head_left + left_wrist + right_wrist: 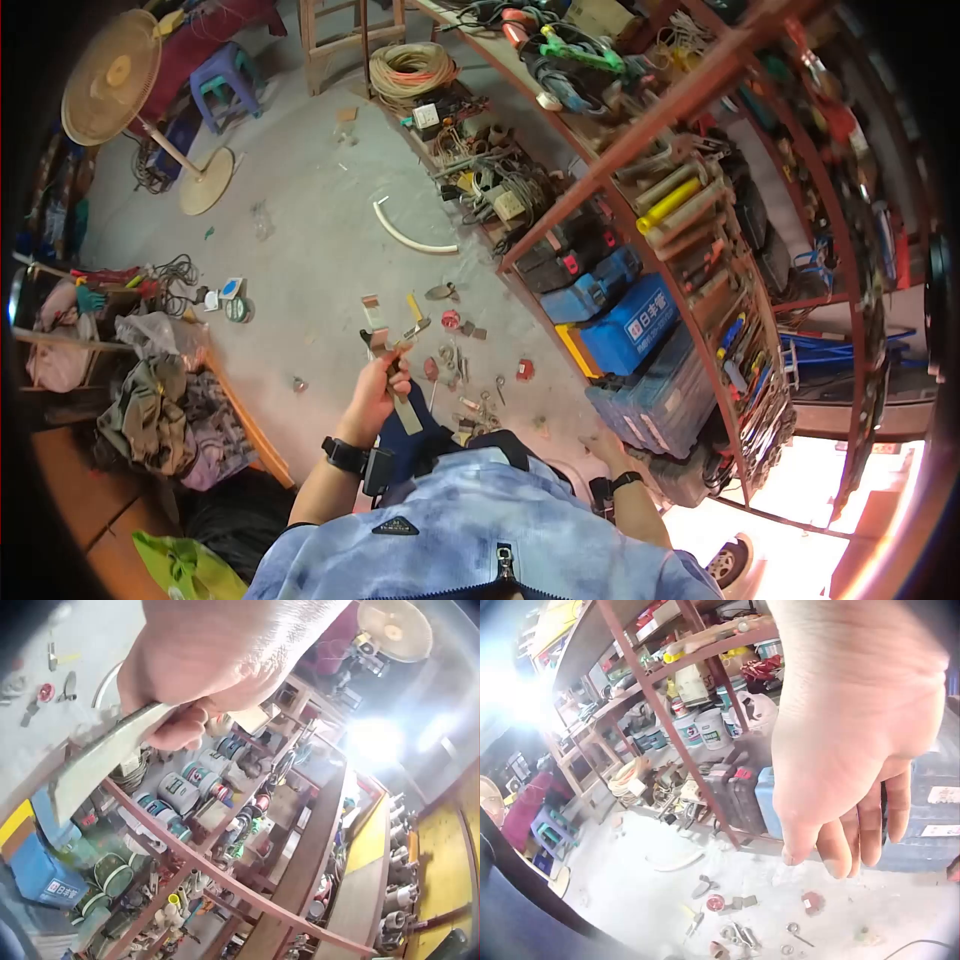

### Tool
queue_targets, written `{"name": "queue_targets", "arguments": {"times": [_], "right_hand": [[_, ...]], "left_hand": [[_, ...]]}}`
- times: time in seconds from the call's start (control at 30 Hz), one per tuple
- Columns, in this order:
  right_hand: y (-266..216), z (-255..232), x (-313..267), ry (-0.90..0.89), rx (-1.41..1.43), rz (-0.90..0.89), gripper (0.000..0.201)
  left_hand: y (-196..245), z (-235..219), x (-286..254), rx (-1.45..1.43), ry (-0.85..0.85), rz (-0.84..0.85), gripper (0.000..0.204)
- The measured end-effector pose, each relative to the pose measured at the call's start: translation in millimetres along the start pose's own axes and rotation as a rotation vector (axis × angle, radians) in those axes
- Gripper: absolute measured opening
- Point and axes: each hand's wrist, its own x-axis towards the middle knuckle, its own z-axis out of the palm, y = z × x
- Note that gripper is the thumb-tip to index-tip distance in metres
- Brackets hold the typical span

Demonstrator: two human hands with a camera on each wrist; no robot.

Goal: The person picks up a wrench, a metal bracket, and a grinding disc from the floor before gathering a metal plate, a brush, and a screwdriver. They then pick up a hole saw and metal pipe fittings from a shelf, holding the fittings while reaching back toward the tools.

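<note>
My left hand [375,385] is raised in front of me and grips a flat grey metal strip [405,412]. In the left wrist view the fingers [176,731] curl round that strip [105,754], which sticks out to the lower left. My right hand [603,443] hangs low at my right side, near the clear plastic boxes at the foot of the rack. In the right wrist view its fingers [847,851] hang loosely and hold nothing. Small tools and parts [455,355] lie scattered on the concrete floor just beyond my left hand.
A tall red-brown metal rack [640,130] packed with tools runs along the right. A blue tool case [630,325] stands at its base. A curved white pipe [410,238], a pedestal fan [110,75] and a blue stool [225,85] stand farther off. Piled cloth [150,400] lies at the left.
</note>
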Motion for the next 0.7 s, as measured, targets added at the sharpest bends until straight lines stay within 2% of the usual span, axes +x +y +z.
{"name": "queue_targets", "arguments": {"times": [0.03, 0.07, 0.1, 0.13, 0.17, 0.2, 0.23, 0.27, 0.3, 0.37, 0.43, 0.57, 0.63, 0.7], "right_hand": [[-22, -7, 7, -0.069, -0.073, 0.046, 0.034], [-38, -6, 9, -0.011, -0.043, -0.039, 0.035], [-57, -12, 7, -0.054, -0.094, -0.021, 0.035], [-87, -24, 10, -0.039, -0.133, -0.091, 0.033], [-115, -34, 21, -0.020, -0.164, -0.174, 0.032], [-138, -40, 34, -0.057, -0.201, -0.183, 0.032], [-157, -43, 49, -0.019, -0.128, -0.232, 0.030], [-171, -42, 72, 0.021, -0.049, -0.275, 0.028], [-179, -36, 104, -0.013, -0.072, -0.275, 0.028], [-189, -16, 170, -0.142, -0.132, -0.202, 0.026], [-206, 13, 241, -0.205, -0.004, -0.356, 0.028], [-241, 57, 353, -0.229, -0.069, -0.328, 0.024], [-252, 74, 393, -0.276, -0.157, -0.196, 0.026], [-206, 121, 456, -0.287, -0.142, -0.170, 0.028]], "left_hand": [[17, 3, 16, -0.028, -0.005, -0.015, 0.023], [27, 1, 29, 0.004, 0.035, -0.025, 0.021], [33, -4, 37, 0.031, 0.091, -0.042, 0.019], [43, -3, 48, -0.057, 0.044, -0.093, 0.016], [45, -13, 68, -0.092, 0.138, -0.143, 0.015], [46, -16, 84, -0.141, 0.151, -0.157, 0.014], [45, -20, 101, -0.187, 0.163, -0.170, 0.014], [43, -26, 121, -0.164, 0.169, -0.171, 0.014], [38, -33, 140, -0.136, 0.173, -0.174, 0.013], [22, -47, 177, -0.202, 0.176, -0.172, 0.018], [-3, -68, 215, -0.231, 0.204, -0.218, 0.019], [-65, -118, 281, -0.275, 0.309, -0.287, 0.013], [-94, -140, 305, -0.353, 0.382, -0.288, 0.010], [-120, -157, 325, -0.356, 0.481, -0.346, 0.009]]}}
